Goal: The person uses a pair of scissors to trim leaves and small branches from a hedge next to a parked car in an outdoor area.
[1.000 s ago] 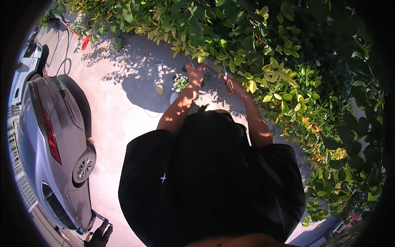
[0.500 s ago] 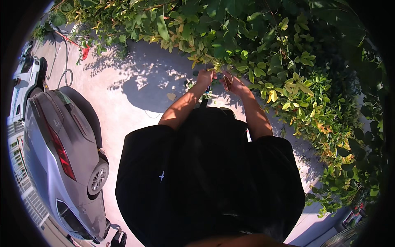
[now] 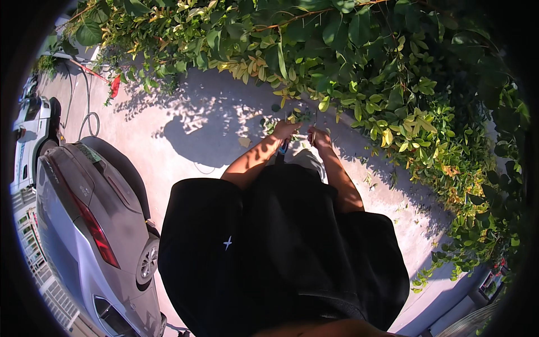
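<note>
In front of my dark shirt, both hands are close together over the paved ground, just short of the hedge (image 3: 359,95). My left hand (image 3: 286,130) is closed, its fingers pinched on a small leafy sprig (image 3: 304,116) that sticks out past the fingertips. A little to its right, my right hand (image 3: 319,138) is wrapped round a pair of scissors (image 3: 315,119). Only a thin part of the scissors shows; the grip hides the remainder, so whether the blades are apart cannot be made out.
A grey car (image 3: 95,208) is parked at the left, with a white vehicle (image 3: 29,132) beyond it. A hose (image 3: 88,115) and a red object (image 3: 115,86) lie at the far left. Fallen leaves (image 3: 370,181) are scattered on the paving at the right.
Both my hands have drawn back from the hedge edge toward my body. The leafy sprig now shows at my left fingertips. The scissors' handle loops, seen earlier, are now mostly hidden.
</note>
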Available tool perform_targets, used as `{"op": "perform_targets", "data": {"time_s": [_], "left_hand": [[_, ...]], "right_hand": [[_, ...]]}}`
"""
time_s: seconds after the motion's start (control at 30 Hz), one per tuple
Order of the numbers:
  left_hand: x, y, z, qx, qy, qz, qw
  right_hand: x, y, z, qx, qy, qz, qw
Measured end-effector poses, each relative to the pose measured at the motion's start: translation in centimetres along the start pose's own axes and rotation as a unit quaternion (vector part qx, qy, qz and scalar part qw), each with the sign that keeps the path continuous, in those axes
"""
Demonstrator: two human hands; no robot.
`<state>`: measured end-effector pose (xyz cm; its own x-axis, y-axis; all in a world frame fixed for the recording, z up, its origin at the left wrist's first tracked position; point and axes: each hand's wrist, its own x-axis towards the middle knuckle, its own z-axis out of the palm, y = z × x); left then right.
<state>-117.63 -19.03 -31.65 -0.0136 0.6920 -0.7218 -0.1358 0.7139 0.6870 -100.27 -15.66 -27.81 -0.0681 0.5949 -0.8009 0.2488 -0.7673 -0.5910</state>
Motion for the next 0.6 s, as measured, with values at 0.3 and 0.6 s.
{"op": "perform_targets", "data": {"time_s": [0.3, 0.6], "left_hand": [[-2.2, -0.9, 0.9, -0.002, 0.033, 0.123, 0.992], [-4.3, -2.1, -3.2, -0.078, -0.022, 0.369, 0.926]], "right_hand": [[-2.8, 0.8, 3.8, -0.189, 0.049, -0.096, 0.976], [-3.5, -1.2, 5.6, -0.091, -0.113, -0.203, 0.968]]}}
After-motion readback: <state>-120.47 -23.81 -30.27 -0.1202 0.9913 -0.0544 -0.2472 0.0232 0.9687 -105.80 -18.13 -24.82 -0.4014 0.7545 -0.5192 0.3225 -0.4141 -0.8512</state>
